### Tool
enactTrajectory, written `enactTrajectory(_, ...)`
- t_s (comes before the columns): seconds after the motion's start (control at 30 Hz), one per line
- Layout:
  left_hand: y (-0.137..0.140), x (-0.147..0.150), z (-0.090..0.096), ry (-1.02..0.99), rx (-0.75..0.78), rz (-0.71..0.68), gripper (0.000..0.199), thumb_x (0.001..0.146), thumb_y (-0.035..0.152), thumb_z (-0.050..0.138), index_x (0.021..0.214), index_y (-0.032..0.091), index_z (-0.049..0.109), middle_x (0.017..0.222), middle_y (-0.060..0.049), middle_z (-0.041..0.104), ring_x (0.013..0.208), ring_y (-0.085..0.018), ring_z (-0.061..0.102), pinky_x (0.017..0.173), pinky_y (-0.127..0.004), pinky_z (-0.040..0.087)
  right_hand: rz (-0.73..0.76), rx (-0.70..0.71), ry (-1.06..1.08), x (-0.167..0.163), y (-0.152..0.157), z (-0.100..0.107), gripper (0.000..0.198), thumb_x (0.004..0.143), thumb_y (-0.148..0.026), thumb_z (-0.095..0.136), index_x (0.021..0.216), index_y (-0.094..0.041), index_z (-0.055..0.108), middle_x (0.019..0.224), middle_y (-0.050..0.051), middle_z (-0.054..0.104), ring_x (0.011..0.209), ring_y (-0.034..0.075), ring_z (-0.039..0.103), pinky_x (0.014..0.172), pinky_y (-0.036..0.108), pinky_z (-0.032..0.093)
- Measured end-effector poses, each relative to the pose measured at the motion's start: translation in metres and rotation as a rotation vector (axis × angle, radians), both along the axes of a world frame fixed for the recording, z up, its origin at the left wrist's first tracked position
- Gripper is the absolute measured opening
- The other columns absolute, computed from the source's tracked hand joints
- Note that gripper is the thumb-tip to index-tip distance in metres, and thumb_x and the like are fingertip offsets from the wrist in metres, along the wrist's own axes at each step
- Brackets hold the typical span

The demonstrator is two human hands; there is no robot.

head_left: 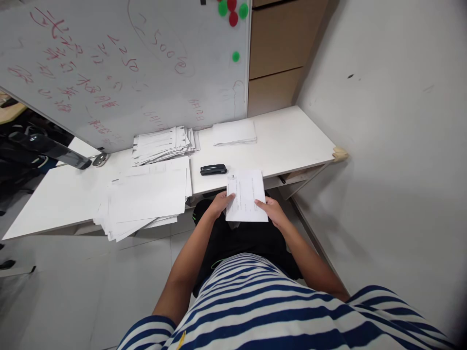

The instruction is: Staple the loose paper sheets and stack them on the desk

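Note:
A small printed paper sheet is held over my lap, just in front of the white desk's front edge. My left hand grips its left edge and my right hand grips its lower right edge. A black stapler lies on the desk just beyond the sheet, to its left. A large loose stack of white papers overhangs the desk's front edge left of my left hand.
A fanned pile of printed forms and a neat paper stack lie at the back of the desk. A whiteboard with red writing and magnets leans behind them. A wall stands close on the right.

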State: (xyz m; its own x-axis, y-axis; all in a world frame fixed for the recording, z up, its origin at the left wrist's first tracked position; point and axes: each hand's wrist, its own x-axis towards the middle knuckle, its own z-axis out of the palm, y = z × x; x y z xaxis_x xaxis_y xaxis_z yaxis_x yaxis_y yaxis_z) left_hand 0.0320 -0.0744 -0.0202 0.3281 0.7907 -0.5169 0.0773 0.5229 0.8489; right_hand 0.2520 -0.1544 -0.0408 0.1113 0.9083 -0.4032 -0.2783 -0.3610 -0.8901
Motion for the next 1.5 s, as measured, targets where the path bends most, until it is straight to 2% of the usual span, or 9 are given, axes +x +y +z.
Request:
enactTrajectory(0.37,-0.004,0.002,-0.011,-0.065,0.131,-0.049,0.054,0.077,0.058,0.075,0.111,0.016,0.07,0.115,-0.012,0.074,0.106,-0.027,0.068,0.092,-0.039,0.051,-0.025,0.015,-0.023,0.004,-0.002,-0.002,0.054,0.06,-0.056,0.088,0.099,-0.02,0.077,0.104,0.008,0.079,0.093,0.029,0.074,0.087,0.043,0.059)
enactTrajectory(0.57,-0.006,0.001,0.0,0.006,0.302,-0.096,0.056,0.084,0.06,0.065,0.119,0.016,0.065,0.124,-0.012,0.071,0.11,-0.027,0.066,0.093,-0.039,0.051,-0.036,0.05,-0.059,0.001,-0.003,-0.005,0.057,0.062,-0.057,0.086,0.101,-0.017,0.075,0.107,0.011,0.078,0.096,0.029,0.072,0.089,0.045,0.057)
enactTrajectory(0.8,0.0,-0.012,0.071,0.622,0.697,-0.397,0.037,0.097,0.052,0.044,0.101,0.02,0.062,0.092,-0.008,0.071,0.084,-0.025,0.065,0.071,-0.033,0.045,-0.181,0.256,-0.2,0.02,0.008,0.012,0.074,0.067,-0.054,0.081,0.13,-0.022,0.058,0.124,0.012,0.069,0.109,0.026,0.067,0.099,0.046,0.052)
enactTrajectory(0.97,0.005,-0.008,0.124,1.009,0.905,-0.739,0.028,0.101,0.039,0.039,0.101,0.023,0.062,0.087,-0.008,0.07,0.081,-0.026,0.064,0.066,-0.031,0.038,0.051,0.421,-0.537,0.038,0.011,0.043,0.072,0.077,-0.042,0.078,0.143,-0.029,0.05,0.145,0.01,0.057,0.127,0.027,0.058,0.105,0.045,0.047)
enactTrajectory(1.1,0.009,0.001,0.139,1.079,0.977,-0.849,0.029,0.101,0.036,0.039,0.104,0.022,0.064,0.084,-0.008,0.07,0.081,-0.025,0.065,0.066,-0.031,0.038,0.273,0.3,-0.578,0.038,0.013,0.054,0.044,0.084,-0.041,0.07,0.124,-0.023,0.068,0.12,0.007,0.073,0.109,0.028,0.067,0.098,0.043,0.051)
enactTrajectory(1.2,0.02,-0.003,0.143,0.979,0.996,-0.806,0.034,0.101,0.042,0.039,0.108,0.022,0.065,0.091,-0.008,0.072,0.084,-0.025,0.066,0.069,-0.032,0.041,0.261,0.23,-0.528,0.039,0.014,0.048,0.034,0.083,-0.043,0.069,0.105,-0.018,0.076,0.105,0.006,0.077,0.099,0.028,0.07,0.09,0.04,0.054)
enactTrajectory(1.3,0.045,-0.015,0.138,0.932,0.993,-0.599,0.039,0.101,0.05,0.038,0.119,0.025,0.062,0.113,-0.007,0.071,0.1,-0.025,0.065,0.079,-0.033,0.045,0.087,0.14,-0.373,0.047,0.016,0.038,0.037,0.073,-0.045,0.078,0.097,-0.016,0.077,0.097,0.007,0.079,0.089,0.026,0.071,0.08,0.037,0.056)
enactTrajectory(1.4,0.076,-0.027,0.118,1.107,1.003,-0.398,0.046,0.096,0.047,0.053,0.135,0.023,0.052,0.14,-0.012,0.058,0.129,-0.031,0.05,0.097,-0.039,0.043,-0.085,0.063,-0.156,0.054,0.016,0.029,0.043,0.065,-0.043,0.084,0.097,-0.016,0.076,0.095,0.008,0.079,0.082,0.023,0.071,0.073,0.034,0.056)
enactTrajectory(1.5,0.097,-0.031,0.088,1.184,0.947,-0.433,0.051,0.094,0.042,0.057,0.14,0.023,0.047,0.144,-0.015,0.053,0.134,-0.034,0.045,0.104,-0.044,0.038,-0.122,0.039,-0.052,0.055,0.014,0.024,0.045,0.062,-0.042,0.086,0.097,-0.015,0.075,0.092,0.008,0.078,0.074,0.02,0.069,0.062,0.029,0.054)
